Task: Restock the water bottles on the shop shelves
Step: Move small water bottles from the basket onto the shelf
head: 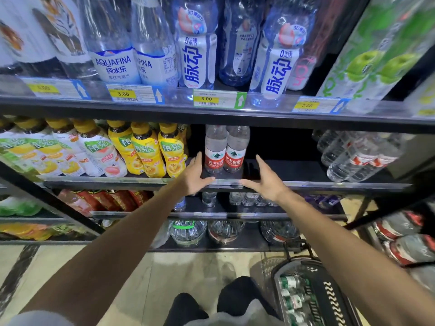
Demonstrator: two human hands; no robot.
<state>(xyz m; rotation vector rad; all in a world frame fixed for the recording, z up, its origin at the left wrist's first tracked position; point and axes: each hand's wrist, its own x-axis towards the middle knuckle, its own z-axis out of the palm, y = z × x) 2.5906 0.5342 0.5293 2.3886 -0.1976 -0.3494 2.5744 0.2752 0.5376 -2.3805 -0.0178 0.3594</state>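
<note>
Middle shelf (294,171): two water bottles (224,149) (red labels), upright, touching

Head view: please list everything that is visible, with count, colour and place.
Red-label bottles: two, clear, middle shelf, between the hands.
Yellow bottles: several, yellow caps, middle shelf, left.
Aquafina bottles: two, clear with blue labels, top shelf.
Blue-script bottles: two, top shelf, centre.
Price tags: four, yellow, top shelf edge.
Clear bottles: several, middle shelf, right.
Large jugs: three, clear, bottom shelf.
Basket: one, black, on the floor, right, with bottles inside.
Left hand: open, at the shelf edge.
Right hand: open, at the shelf edge.
</note>
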